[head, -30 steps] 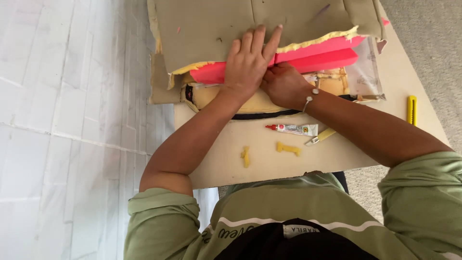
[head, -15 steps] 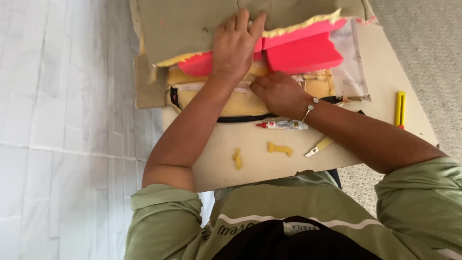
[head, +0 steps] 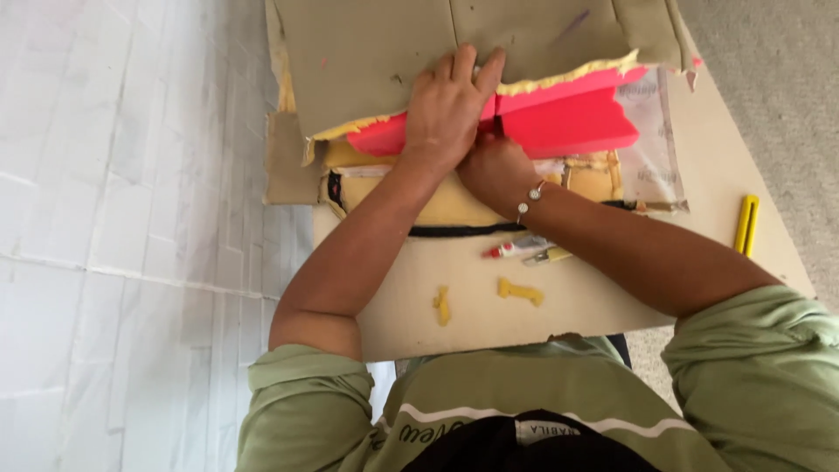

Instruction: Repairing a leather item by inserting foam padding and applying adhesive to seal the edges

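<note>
Left hand [head: 450,109] lay flat, palm down, fingers stretched out and close together, pressing on the edge of the grey-tan fabric-covered foam panel [head: 419,52] where it met the bright pink foam slab [head: 568,122]. Not gripping anything, just pressing. Fingertips [head: 463,61] rested on the tan fabric; heel of the hand sat over the pink slab's left part.

Right hand [head: 494,170] was tucked just under and beside the left hand, curled, knuckles up, pushed against the lower edge of the pink slab. Fingers hidden under the left hand and foam, so could not tell whether they held anything. Beaded silver bracelet [head: 529,199] on that wrist.

Pink slab lay across the middle of the beige cardboard work board [head: 612,297], sandwiched between the tan panel above it and yellow foam block [head: 437,201] below it. Ragged yellow foam fringe ran along the tan panel's lower edge. Clear plastic sheet [head: 651,131] lay at the slab's right end.

On the board near the right forearm: small white glue tube with red cap [head: 516,249], touching a small yellow-handled tool [head: 551,255], partly hidden by the arm. Two yellow foam scraps [head: 520,291] lay nearer the body. Yellow utility knife [head: 745,225] sat well apart at the board's right edge. White tiled floor [head: 114,245] on the left, grey carpet [head: 778,79] on the right. Person wore a green long-sleeved top [head: 752,376].
</note>
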